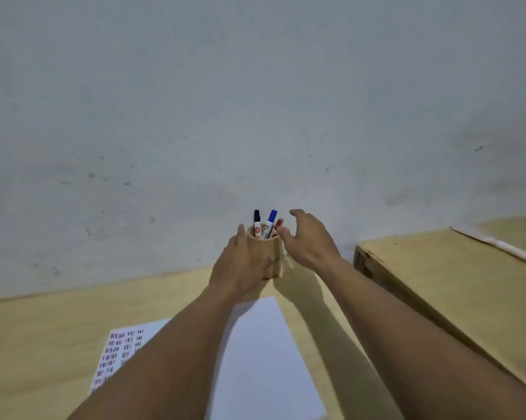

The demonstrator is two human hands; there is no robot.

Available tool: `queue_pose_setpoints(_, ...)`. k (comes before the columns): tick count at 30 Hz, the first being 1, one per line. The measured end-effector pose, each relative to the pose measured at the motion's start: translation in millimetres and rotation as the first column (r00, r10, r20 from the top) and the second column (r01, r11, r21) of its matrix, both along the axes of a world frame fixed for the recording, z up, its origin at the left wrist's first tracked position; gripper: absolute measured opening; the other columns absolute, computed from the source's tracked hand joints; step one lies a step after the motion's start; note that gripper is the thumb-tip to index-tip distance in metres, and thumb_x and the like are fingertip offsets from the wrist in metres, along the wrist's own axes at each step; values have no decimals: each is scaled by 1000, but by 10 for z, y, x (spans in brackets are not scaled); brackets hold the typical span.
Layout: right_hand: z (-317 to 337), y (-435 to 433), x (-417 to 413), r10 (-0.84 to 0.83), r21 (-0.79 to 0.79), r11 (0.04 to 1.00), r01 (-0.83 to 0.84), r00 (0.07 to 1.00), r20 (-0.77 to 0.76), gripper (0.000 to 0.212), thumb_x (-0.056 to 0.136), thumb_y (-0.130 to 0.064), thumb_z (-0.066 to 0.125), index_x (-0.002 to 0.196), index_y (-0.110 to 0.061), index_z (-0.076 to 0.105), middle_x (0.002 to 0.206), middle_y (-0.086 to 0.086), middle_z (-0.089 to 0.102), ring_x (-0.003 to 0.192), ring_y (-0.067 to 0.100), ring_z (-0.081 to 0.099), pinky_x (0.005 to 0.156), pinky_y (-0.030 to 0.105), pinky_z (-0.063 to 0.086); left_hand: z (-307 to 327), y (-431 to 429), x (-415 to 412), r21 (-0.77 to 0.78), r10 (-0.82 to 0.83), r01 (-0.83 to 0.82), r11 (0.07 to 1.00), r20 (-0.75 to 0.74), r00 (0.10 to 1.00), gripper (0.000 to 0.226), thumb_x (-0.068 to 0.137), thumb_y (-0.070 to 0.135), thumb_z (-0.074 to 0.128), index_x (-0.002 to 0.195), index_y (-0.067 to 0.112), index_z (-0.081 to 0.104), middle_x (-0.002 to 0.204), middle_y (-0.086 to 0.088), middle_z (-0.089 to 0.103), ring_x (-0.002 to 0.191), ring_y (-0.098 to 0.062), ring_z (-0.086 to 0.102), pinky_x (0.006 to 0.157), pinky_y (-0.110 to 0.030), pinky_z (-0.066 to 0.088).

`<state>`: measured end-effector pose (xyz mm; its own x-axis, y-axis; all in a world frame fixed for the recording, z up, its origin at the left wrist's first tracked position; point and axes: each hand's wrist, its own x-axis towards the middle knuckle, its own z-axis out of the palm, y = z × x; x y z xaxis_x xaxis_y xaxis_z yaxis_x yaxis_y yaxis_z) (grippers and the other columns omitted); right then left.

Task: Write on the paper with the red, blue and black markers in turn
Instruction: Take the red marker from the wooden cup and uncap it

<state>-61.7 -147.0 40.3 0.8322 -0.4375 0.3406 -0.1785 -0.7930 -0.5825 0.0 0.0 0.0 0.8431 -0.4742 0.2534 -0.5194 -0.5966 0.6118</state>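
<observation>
A round wooden pen holder (271,253) stands on the table by the wall. In it are a black marker (257,221), a blue marker (271,221) and a red marker (279,223), of which only the red cap shows. My left hand (240,268) is wrapped around the holder's left side. My right hand (307,241) hovers at the holder's right rim with fingers spread, its thumb touching or nearly touching the red cap. A blank white paper (261,359) lies in front of me between my forearms.
A sheet covered in rows of red, blue and black marks (116,356) lies at the left, partly under my left forearm. A raised wooden box or shelf (437,283) stands at the right. A grey wall (255,101) rises just behind the holder.
</observation>
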Motion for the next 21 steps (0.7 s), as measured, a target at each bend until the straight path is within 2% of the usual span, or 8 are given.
queue_pose_setpoints(2, -65, -28, 94, -18, 26, 1000, 17, 1000, 14, 51, 100, -38, 53, 143, -12, 51, 141, 12, 57, 127, 25, 55, 100, 39, 47, -63, -69, 63, -104, -25, 25, 994, 1, 1000, 74, 83, 43, 66, 146, 22, 33, 131, -3, 58, 120, -28, 58, 91, -37, 48)
queue_pose_setpoints(3, -113, -42, 139, -26, 38, 999, 25, 999, 20, 48, 99, -39, 53, 139, -12, 56, 136, 12, 60, 123, 25, 57, 97, 38, 49, -111, -89, 81, -156, -32, 30, 987, -7, 999, 66, 81, 40, 68, 139, 26, 39, 119, 3, 63, 109, -23, 63, 84, -35, 51)
queue_pose_setpoints(6, -192, -41, 214, -48, 73, 996, 46, 999, 21, 40, 97, -41, 56, 124, -13, 68, 123, 11, 67, 108, 23, 63, 81, 32, 47, -186, -141, 103, -259, -21, -1, 966, -82, 996, 54, 83, 32, 71, 131, 32, 47, 101, 18, 62, 92, -8, 63, 75, -26, 49)
queue_pose_setpoints(7, -213, -54, 240, -50, 87, 995, 47, 998, 34, 37, 97, -40, 58, 120, -14, 70, 119, 10, 69, 100, 21, 63, 77, 30, 44, -212, -159, 123, -275, -22, -2, 961, -83, 996, 54, 83, 32, 72, 132, 30, 48, 102, 18, 62, 93, -8, 62, 76, -25, 49)
queue_pose_setpoints(10, -211, -56, 261, -69, 135, 989, 61, 996, 54, 31, 97, -35, 62, 118, -16, 74, 108, 6, 72, 85, 16, 59, 72, 26, 40, -247, -178, 170, -272, 9, -41, 961, -115, 993, 65, 81, 37, 77, 137, 22, 47, 118, 5, 65, 106, -19, 62, 87, -34, 52)
queue_pose_setpoints(16, -201, -21, 303, -73, 146, 988, 57, 992, 103, 28, 96, -29, 63, 111, -9, 75, 107, 7, 72, 90, 19, 61, 74, 31, 46, -248, -176, 174, -281, 21, -57, 958, -128, 991, 64, 81, 30, 79, 136, 20, 49, 122, 1, 66, 109, -21, 63, 85, -30, 49)
queue_pose_setpoints(18, -198, 0, 300, -68, 163, 986, 44, 988, 142, 26, 96, -32, 60, 102, -10, 72, 105, 4, 72, 93, 20, 64, 76, 35, 51, -249, -174, 175, -279, 25, -59, 959, -126, 992, 62, 82, 27, 77, 137, 20, 49, 121, 0, 66, 108, -21, 63, 84, -29, 48)
queue_pose_setpoints(21, -114, 57, 262, -59, 201, 979, 15, 975, 216, 31, 98, -42, 53, 93, -13, 61, 98, -1, 71, 89, 20, 65, 70, 33, 48, -244, -157, 169, -274, 26, -63, 960, -134, 991, 59, 83, 24, 75, 136, 21, 50, 121, 0, 66, 106, -20, 63, 86, -31, 50)
